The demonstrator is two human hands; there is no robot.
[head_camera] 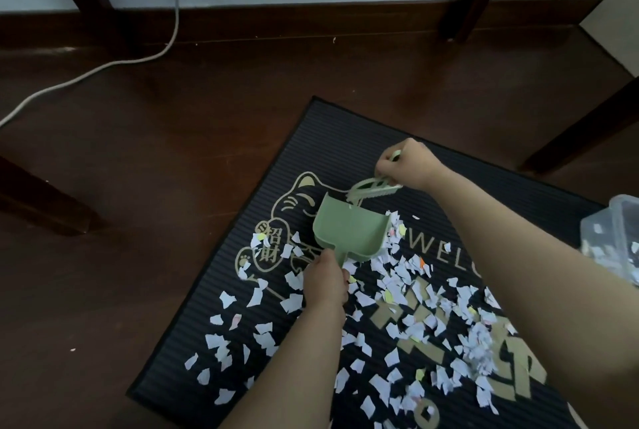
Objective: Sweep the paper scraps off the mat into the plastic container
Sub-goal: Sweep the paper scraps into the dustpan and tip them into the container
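Gripping: left hand (326, 281) clamped on dustpan (345, 228) handle | right hand (406, 165) clamped on brush (371, 188) by dustpan

Dark brown wood floor (138, 152). Black ribbed mat (345, 152) lies flat on it, set at an angle, with gold cat print and "WELC" lettering. White cable (103, 65) trails across the floor at upper left. Dark furniture legs (463, 13) stand on the floor near the wall, more at left and right. One stray scrap (72, 349) sits on bare floor left of the mat. Paper scraps (408, 276), mostly white, are scattered over the mat's near half, thickest at right. Green dustpan (345, 228) rests on the mat among the scraps. Clear container (615, 231) sits at the mat's right edge; on mat or floor unclear.
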